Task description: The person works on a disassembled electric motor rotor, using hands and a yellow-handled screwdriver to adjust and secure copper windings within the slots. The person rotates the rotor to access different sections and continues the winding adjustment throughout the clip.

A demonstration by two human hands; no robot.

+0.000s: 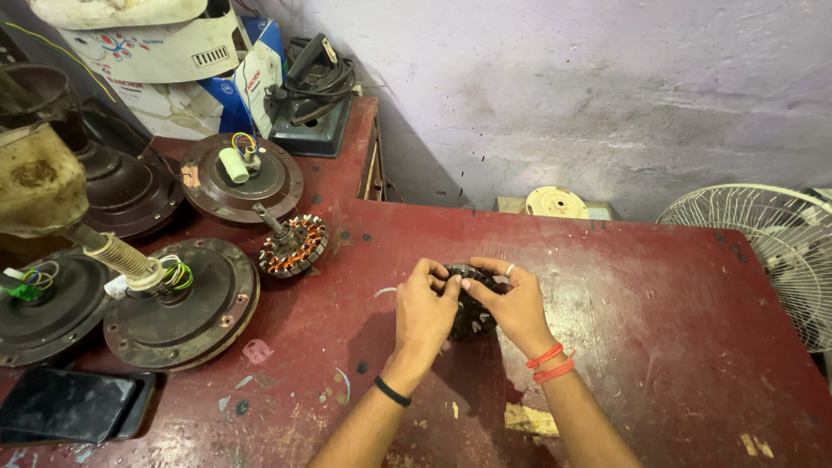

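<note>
A dark, round bare stator core (472, 316) rests on the worn red table (659, 329) near its middle. My left hand (424, 314) grips its left side, fingertips on the upper rim. On the right side sits my right hand (513, 303), thumb and fingers pinching the same rim; it wears a ring and red threads at the wrist. Much of the core is hidden under both hands. To the left lies a stator wound with copper wire (293, 244) on a shaft.
Several brown ceiling fan motor housings (184, 299) with coloured wires crowd the table's left end. A black phone (74, 406) lies at the front left. Cardboard boxes (173, 52) and an old iron (312, 95) stand at the back. A white table fan guard (763, 243) stands right.
</note>
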